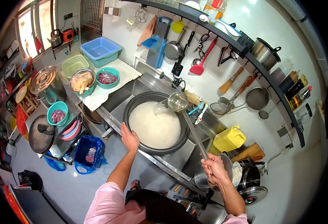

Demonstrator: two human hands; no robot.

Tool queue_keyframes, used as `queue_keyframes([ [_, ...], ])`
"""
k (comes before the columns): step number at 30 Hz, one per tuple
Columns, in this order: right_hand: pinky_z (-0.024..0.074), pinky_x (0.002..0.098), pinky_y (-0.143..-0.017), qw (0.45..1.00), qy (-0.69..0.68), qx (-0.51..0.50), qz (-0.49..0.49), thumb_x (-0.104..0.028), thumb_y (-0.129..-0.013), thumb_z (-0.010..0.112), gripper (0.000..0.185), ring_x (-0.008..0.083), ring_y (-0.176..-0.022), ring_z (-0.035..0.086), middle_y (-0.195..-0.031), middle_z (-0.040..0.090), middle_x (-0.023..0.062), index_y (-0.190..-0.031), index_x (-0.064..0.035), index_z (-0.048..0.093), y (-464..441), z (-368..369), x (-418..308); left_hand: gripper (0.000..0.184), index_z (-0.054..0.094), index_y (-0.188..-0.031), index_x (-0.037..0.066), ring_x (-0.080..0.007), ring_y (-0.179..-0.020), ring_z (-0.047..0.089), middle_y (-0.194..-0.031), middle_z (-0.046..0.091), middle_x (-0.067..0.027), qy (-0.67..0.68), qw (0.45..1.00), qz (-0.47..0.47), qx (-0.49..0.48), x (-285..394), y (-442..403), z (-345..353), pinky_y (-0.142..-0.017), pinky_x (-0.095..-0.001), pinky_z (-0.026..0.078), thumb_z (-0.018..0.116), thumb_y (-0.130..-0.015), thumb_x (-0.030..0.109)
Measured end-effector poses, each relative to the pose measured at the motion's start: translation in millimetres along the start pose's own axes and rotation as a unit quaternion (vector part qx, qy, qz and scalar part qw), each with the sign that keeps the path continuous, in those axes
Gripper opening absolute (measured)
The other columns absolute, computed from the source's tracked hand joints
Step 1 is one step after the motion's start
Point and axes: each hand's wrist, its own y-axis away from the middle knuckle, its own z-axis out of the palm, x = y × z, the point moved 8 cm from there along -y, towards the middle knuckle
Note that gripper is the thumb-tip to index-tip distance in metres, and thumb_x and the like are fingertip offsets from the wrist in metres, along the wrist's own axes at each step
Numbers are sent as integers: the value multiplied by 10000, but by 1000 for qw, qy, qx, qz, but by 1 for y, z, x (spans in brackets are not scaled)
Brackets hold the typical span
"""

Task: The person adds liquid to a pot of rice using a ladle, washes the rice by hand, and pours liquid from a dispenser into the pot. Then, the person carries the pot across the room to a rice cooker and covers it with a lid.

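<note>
A large dark basin (183, 140) rests over the steel sink, filled with a cloudy white mass (152, 128) that I cannot make out exactly. My left hand (129, 139) lies against the basin's near-left rim, fingers stretched out and holding nothing. In my right hand (214, 168), closed round its long handle, is a metal ladle (177, 101). Its bowl is over the basin's far-right side, and clear water runs from it onto the white contents. Beside the bowl is the tap (173, 84), partly hidden.
A yellow jug (229, 139) and a steel pot (227, 164) stand right of the sink. Left of it, a counter (128, 74) holds a colander of poultry (81, 80) and a teal bowl (107, 83) of bagged red meat. Utensils hang from the overhead shelf (223, 43). A blue basket (87, 153) is on the floor.
</note>
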Motion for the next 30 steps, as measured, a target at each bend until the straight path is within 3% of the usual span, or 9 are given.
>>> queue_keyframes([
  [12, 295, 219, -358, 994, 81, -74, 1, 25, -876, 600, 539, 51, -388, 379, -626, 479, -25, -1395, 33, 454, 28, -26, 19, 687, 310, -1476, 51, -377, -1339, 396, -1472, 390, -183, 5, 1000, 8, 11, 3, 1, 2, -1055, -466, 357, 589, -848, 43],
  [15, 279, 200, -350, 990, 125, -56, -22, 75, -869, 582, 522, 33, -380, 380, -661, 526, -8, -1378, 26, 475, 48, -38, 17, 683, 314, -1474, 48, -383, -1334, 398, -1476, 386, -182, 7, 1000, 14, 10, 2, 1, 4, -1058, -475, 353, 586, -848, 38],
  [16, 409, 228, -433, 987, 147, -49, -40, 55, -849, 613, 510, 76, -462, 502, -745, 609, 20, -1347, 38, 505, 51, -54, 25, 682, 315, -1473, 48, -384, -1334, 398, -1478, 384, -181, 8, 1000, 13, 8, 1, 1, 5, -1059, -477, 353, 586, -847, 38],
  [19, 519, 297, -604, 883, 409, 46, -225, 4, -825, 650, 498, 192, -612, 644, -866, 691, 101, -1307, 48, 532, 71, -74, 8, 679, 318, -1473, 48, -387, -1339, 388, -1486, 373, -177, 14, 1000, 26, 7, 1, 1, 7, -1058, -481, 352, 579, -847, 40],
  [20, 536, 347, -739, 858, 455, 91, -221, -34, -798, 672, 502, 305, -776, 698, -978, 693, 201, -1280, 42, 552, 83, -81, 4, 678, 318, -1473, 47, -388, -1339, 388, -1487, 373, -177, 14, 1000, 27, 5, 0, 2, 8, -1058, -482, 352, 577, -847, 41],
  [21, 532, 357, -709, 862, 466, 108, -170, -35, -798, 661, 495, 341, -798, 694, -966, 660, 244, -1277, 19, 550, 90, -86, 4, 676, 318, -1473, 47, -388, -1339, 388, -1487, 372, -177, 14, 999, 28, 3, 1, 1, 8, -1058, -483, 352, 575, -847, 41],
  [26, 529, 396, -701, 786, 528, 194, -256, -53, -819, 635, 473, 417, -841, 667, -948, 668, 239, -1280, -42, 529, 107, -115, 24, 680, 313, -1477, 37, -415, -1331, 386, -1460, 389, -226, 8, 999, 38, -5, 1, 1, 12, -1088, -460, 331, 576, -851, 37],
  [29, 520, 369, -683, 850, 395, 232, -260, -33, -825, 637, 469, 352, -799, 687, -932, 660, 200, -1280, -39, 523, 118, -134, 42, 683, 308, -1479, 34, -417, -1334, 382, -1459, 389, -231, -16, 999, 43, -16, 2, 2, 14, -1095, -454, 326, 579, -852, 37],
  [30, 503, 303, -673, 901, 342, 224, -142, -6, -830, 637, 470, 237, -772, 676, -904, 667, 136, -1282, -13, 509, 118, -149, 63, 678, 304, -1481, 33, -419, -1337, 377, -1463, 384, -232, -23, 999, 43, -20, 2, 2, 14, -1097, -451, 324, 574, -860, 44],
])
